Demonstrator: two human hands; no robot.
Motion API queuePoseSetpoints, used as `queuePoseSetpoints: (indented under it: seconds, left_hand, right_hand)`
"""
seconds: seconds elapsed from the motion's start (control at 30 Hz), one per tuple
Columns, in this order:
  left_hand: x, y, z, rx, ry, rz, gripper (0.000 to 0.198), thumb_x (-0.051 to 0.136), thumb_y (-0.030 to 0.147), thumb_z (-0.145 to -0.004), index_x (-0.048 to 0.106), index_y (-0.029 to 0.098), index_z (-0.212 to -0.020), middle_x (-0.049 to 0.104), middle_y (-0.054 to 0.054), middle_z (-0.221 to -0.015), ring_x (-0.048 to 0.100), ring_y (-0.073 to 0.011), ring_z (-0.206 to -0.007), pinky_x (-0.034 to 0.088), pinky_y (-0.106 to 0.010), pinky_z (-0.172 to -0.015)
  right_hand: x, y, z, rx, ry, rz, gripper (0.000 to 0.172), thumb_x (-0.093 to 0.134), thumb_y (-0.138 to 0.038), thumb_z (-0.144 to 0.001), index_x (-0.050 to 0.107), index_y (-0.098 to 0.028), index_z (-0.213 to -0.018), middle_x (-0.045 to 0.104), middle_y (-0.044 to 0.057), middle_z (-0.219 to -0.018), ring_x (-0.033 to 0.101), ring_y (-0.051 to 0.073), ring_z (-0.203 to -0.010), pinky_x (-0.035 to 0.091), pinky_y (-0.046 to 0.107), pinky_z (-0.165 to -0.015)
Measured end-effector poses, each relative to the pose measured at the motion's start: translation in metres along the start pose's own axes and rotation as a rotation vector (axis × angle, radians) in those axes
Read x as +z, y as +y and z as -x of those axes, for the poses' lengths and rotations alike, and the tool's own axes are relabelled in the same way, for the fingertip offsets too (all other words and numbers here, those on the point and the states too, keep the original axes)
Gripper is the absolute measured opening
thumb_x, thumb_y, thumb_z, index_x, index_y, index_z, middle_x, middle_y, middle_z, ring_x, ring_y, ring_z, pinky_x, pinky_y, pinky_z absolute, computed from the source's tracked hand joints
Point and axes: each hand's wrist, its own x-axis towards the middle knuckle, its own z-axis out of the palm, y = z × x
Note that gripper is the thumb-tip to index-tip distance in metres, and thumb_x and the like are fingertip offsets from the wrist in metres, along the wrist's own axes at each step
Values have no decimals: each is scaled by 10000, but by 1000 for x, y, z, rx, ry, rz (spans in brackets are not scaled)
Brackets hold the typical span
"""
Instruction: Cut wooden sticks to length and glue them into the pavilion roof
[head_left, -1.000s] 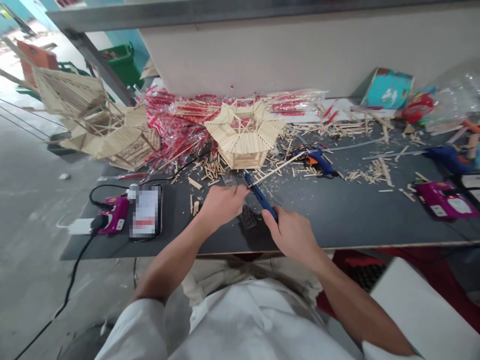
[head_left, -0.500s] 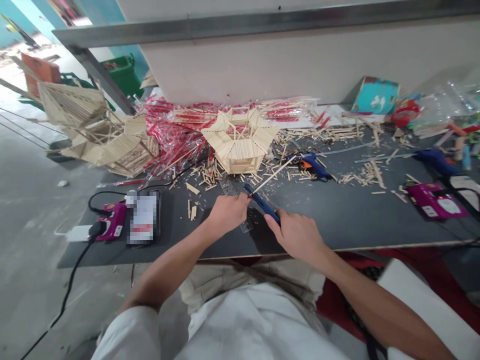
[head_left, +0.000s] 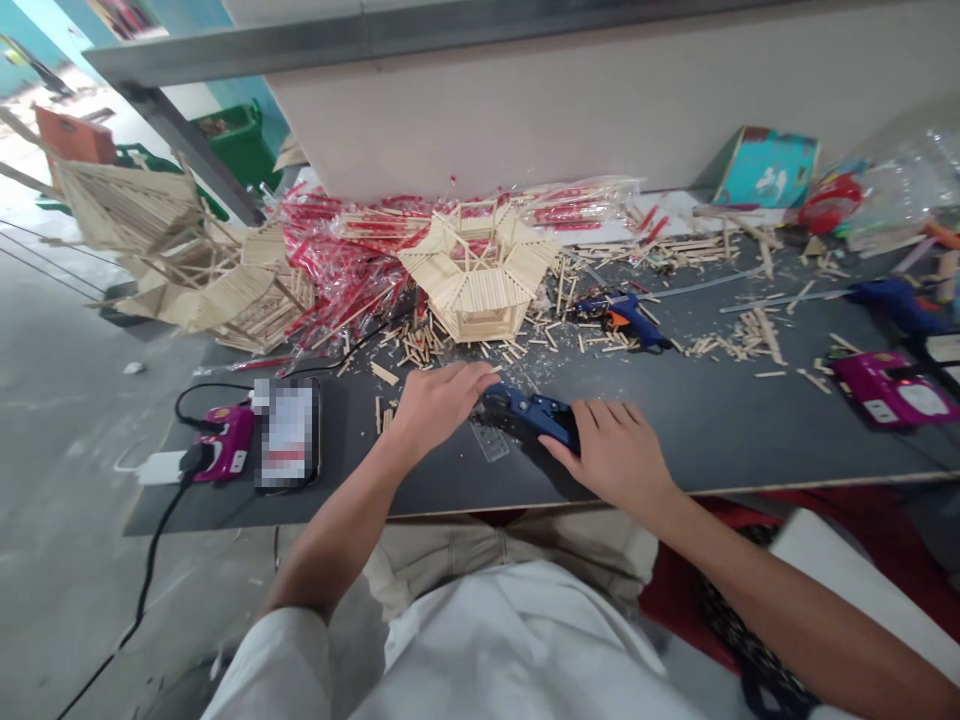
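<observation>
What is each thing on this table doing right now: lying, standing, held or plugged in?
Blue cutter: lying flat, between both hands.
Left hand: palm down, fingers at the cutter's tip.
Right hand: fingers stretched out, thumb side against the cutter's handle.
Clear ruler: flat, partly under the cutter.
Stick house: standing upright.
Glue gun: lying on its side.
Phone: lying flat.
Purple box: cable plugged in.

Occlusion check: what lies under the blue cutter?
A clear ruler pokes out beneath the blue cutter, flat on the table. The left hand covers the cutter's tip and the ruler's far end.
</observation>
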Motion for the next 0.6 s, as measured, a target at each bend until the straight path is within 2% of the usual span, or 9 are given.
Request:
queuePoseSetpoints:
  seconds: [0.07,0.13,0.2,0.27,0.37,0.43,0.53,0.57,0.6]
  left_hand:
    - [-3,-2,-3,1,-18,18,255,583,376,-1139,777,211,-1151,863,-33,-1037,821,-142,-859,549,-233,-721]
    - [-7,-4,-6,1,-52,22,272,574,388,-1142,779,209,-1161,860,-43,-1041,819,-149,-870,555,-237,-738]
    - [-12,-6,-12,-2,-88,23,289,560,397,-1147,776,206,-1170,857,-50,-1033,814,-150,-870,554,-238,-743]
    - [-18,-8,-20,-6,-95,20,289,563,403,-1145,775,207,-1163,853,-46,-1014,807,-149,-854,550,-237,-737]
    - [-30,-9,-35,-2,-86,2,290,580,417,-1136,786,215,-1114,847,-39,-991,795,-148,-816,546,-240,-726]
    - [-40,-10,-49,4,-92,-15,308,578,431,-1134,795,215,-1102,844,-44,-984,789,-153,-805,544,-249,-721]
    - [-54,-12,-71,-1,-88,-47,311,586,416,-1130,810,209,-1070,837,-39,-932,775,-159,-780,523,-258,-688]
    - [-58,-13,-79,-7,-59,-49,311,597,416,-1125,813,208,-1040,831,-33,-901,767,-155,-767,512,-255,-676]
    - [-62,-13,-87,-24,-11,-50,299,609,411,-1118,815,214,-1030,823,-24,-876,753,-147,-747,504,-253,-669]
  right_hand:
    - [5,-5,0,-9,28,-16,707,459,-640,-1094,690,-10,-1315,731,255,-1186,655,410,-1110,455,491,-1014]
    - [9,-7,-1,-5,37,-43,798,510,-651,-1070,594,35,-1470,674,305,-1362,608,450,-1240,433,545,-1108]
    - [8,-5,-6,0,27,-98,851,539,-666,-1055,553,48,-1518,620,334,-1459,565,482,-1340,425,595,-1156]
    - [-2,2,-17,-44,3,-219,750,540,-621,-1073,605,4,-1482,630,309,-1473,582,467,-1363,463,604,-1152]
    - [-41,15,-33,-214,4,-528,469,523,-476,-1117,702,-127,-1374,725,194,-1383,694,343,-1273,556,512,-1106]
    - [-75,20,-38,-338,80,-694,364,544,-432,-1123,715,-221,-1365,785,109,-1263,766,258,-1115,621,417,-994]
    - [-118,25,-28,-498,203,-812,489,716,-392,-1036,637,-364,-1518,820,21,-1214,793,213,-1003,654,358,-919]
    - [-126,26,-23,-514,252,-838,488,769,-358,-989,683,-430,-1464,829,-9,-1182,795,216,-995,661,355,-905]
    - [-132,26,-19,-449,320,-902,418,805,-349,-946,759,-469,-1344,838,-24,-1104,795,226,-975,666,362,-885]
